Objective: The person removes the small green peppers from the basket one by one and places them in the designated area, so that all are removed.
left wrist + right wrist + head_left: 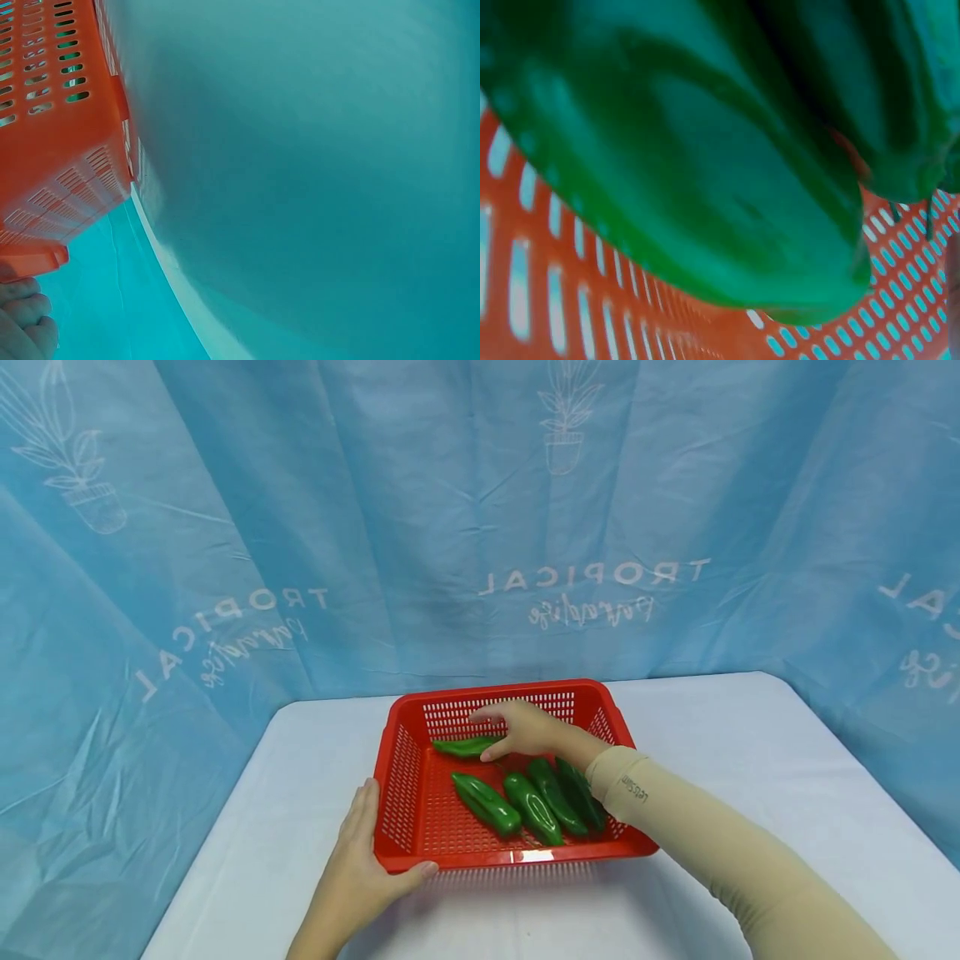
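Observation:
A red plastic basket [397, 793] with slotted walls stands on a white table and contains several long green peppers. My left hand [356, 860] rests against its front left corner, fingers straight along the left side and thumb at the front rim. Inside, my right hand [521, 728] is at the right end of the rearmost green pepper [461, 747], thumb and fingers spread apart. Other green peppers [487, 803] lie at the front and right, partly beneath my right forearm. Close up in the right wrist view, a large glossy green pepper [705, 187] hides my right fingers' contact.
The white tabletop [720, 743] extends on both sides of the basket. A blue printed curtain [420, 527] hangs behind and around the table. My right sleeve [697, 835] crosses the basket's right front rim.

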{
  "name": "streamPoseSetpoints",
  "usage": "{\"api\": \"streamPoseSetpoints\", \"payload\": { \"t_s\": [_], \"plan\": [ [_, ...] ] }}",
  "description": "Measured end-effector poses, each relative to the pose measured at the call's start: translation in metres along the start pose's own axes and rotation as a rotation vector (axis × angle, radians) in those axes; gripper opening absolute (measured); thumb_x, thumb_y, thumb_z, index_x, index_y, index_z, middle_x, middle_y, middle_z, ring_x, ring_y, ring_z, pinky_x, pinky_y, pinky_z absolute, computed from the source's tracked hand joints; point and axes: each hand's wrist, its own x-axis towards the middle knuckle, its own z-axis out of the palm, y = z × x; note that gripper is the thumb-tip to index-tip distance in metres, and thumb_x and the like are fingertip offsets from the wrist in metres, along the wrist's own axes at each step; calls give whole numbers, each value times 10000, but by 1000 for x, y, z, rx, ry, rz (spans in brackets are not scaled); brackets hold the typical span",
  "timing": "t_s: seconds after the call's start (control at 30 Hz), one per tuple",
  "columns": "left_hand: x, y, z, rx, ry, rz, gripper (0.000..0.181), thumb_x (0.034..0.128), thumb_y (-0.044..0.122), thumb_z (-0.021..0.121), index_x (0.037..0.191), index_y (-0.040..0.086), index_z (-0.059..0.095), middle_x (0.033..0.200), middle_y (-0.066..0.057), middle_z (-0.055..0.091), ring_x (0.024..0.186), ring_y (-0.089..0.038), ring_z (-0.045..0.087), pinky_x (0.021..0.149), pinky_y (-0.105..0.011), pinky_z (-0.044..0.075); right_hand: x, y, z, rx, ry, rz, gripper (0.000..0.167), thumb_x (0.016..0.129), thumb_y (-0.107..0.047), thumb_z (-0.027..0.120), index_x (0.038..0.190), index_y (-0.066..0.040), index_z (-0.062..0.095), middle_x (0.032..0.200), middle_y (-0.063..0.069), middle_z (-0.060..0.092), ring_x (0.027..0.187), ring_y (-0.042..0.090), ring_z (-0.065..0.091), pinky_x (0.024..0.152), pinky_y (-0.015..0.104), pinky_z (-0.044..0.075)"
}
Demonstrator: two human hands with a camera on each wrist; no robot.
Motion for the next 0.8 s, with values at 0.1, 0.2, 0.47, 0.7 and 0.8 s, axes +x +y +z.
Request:
{"api": "streamPoseSetpoints", "payload": {
  "t_s": [0.1,0.2,0.47,0.7,0.8],
  "plan": [
    [0,0,1,-2,1,3,1364,615,785,753,1608,127,87,1669,-138,131,1523,-388,178,1065,-672,373,2,3,4,-21,-4,27,658,817,-286,824,1413,-192,562,1435,-13,574,1304,209,557,1088,427,459],
    [0,0,1,-4,2,3,1360,616,779,757,1608,132,89,1670,-130,131,1525,-382,175,1065,-670,375,4,5,6,-51,-7,38,653,820,-288,821,1412,-189,566,1430,-12,581,1307,204,555,1096,422,452],
    [0,1,-1,-3,-5,-9,1354,621,769,762,1610,149,77,1671,-123,129,1526,-378,172,1059,-666,382,7,8,13,-157,-7,-16,625,825,-292,815,1386,-137,588,1405,23,603,1319,217,548,1121,419,427],
    [0,1,0,-4,-3,-11,1359,616,771,763,1609,144,80,1671,-123,131,1529,-375,166,1063,-660,380,5,7,17,-206,-29,-38,589,832,-267,810,1368,-139,604,1375,18,626,1290,213,571,1115,420,432],
    [0,1,0,-9,0,-7,1362,611,771,767,1608,134,91,1671,-124,128,1530,-373,162,1076,-663,364,3,6,18,-218,-35,-36,566,839,-239,803,1362,-140,608,1372,22,626,1282,215,575,1107,423,439]
  ]
}}
